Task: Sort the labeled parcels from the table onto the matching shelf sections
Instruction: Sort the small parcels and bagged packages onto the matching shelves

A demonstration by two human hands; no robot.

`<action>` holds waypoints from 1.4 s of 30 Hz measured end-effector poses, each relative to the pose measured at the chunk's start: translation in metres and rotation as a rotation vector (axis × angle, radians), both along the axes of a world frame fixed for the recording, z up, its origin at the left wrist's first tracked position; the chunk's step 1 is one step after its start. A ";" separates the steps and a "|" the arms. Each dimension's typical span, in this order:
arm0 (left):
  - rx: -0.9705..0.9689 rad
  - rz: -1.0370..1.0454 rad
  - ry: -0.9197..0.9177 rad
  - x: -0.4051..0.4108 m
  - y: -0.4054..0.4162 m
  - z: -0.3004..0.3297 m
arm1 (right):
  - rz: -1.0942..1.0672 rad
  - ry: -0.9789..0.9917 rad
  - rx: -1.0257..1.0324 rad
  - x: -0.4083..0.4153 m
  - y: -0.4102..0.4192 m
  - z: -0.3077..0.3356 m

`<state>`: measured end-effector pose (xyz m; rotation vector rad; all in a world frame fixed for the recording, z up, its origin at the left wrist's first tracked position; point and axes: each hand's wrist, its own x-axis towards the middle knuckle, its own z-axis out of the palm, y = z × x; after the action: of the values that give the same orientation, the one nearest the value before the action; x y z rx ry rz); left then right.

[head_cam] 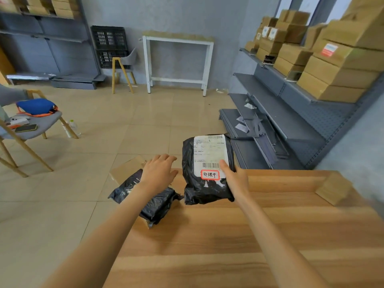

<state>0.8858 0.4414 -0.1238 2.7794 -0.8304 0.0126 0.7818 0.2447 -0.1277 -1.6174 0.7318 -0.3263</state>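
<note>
Right hand [235, 179] is clamped on a black poly parcel [205, 183], thumb laid across its white shipping label [209, 154]; parcel is held upright, lifted off the table [228, 235] at its far edge. A red-bordered sticker [210, 175] w/ handwritten characters is seen at the label's lower end, just beside the thumb.

Left hand [159, 169] is spread, fingers straight and apart, palm down over a second black parcel [149, 196] and a flat cardboard box [126, 169]. Contact w/ either cannot be confirmed from this view. Second parcel is lying at the table's far-left corner, partly overhanging the edge; the box is found just beyond it (also at the corner).

A small cardboard box [332, 190] is noted at the table's far-right side, well apart from both hands.

Shelf unit [301, 96] is located to the right: upper tiers are loaded w/ stacked cartons [336, 75], lower tiers carry loose paper slips. Further cartons are shelved upper left.

Elsewhere: a grey chair [35, 129] at left carrying a blue bag [36, 106] and a phone [26, 128]; a white-framed table [178, 59] against the back wall; black crates [109, 46] beside it.
</note>
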 end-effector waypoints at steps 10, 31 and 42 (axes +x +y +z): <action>-0.041 -0.262 -0.039 -0.039 -0.106 0.041 | -0.290 -0.081 -0.058 -0.096 -0.063 0.037; -0.127 -0.924 -0.110 -0.390 -0.145 0.072 | -1.002 -0.217 -0.100 -0.506 0.022 0.070; -0.275 -1.328 -0.164 -0.595 -0.133 0.140 | -1.429 -0.232 -0.196 -0.711 0.128 0.140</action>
<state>0.2911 0.3082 0.0162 1.5353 -2.2775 0.1061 0.0712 0.3728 0.0128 -0.9283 1.6081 -1.5968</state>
